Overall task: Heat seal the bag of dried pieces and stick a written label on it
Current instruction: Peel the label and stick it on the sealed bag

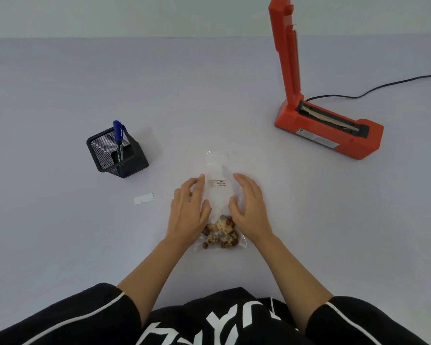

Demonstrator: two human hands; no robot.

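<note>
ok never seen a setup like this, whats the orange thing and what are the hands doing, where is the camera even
The camera sits on the person's head, looking down at their own arms. The orange machine is a heat sealer with its lid raised and a cord running off right. Both hands, left hand and right hand, rest open on either side of a clear bag lying flat on the table. Dried pieces sit at its near end, and a written label is on it. Left are a mesh cup holding a blue pen and a paper strip.

Behind the left hand and right hand, bare forearms meet black short sleeves with white stripes and white chest lettering.
</note>
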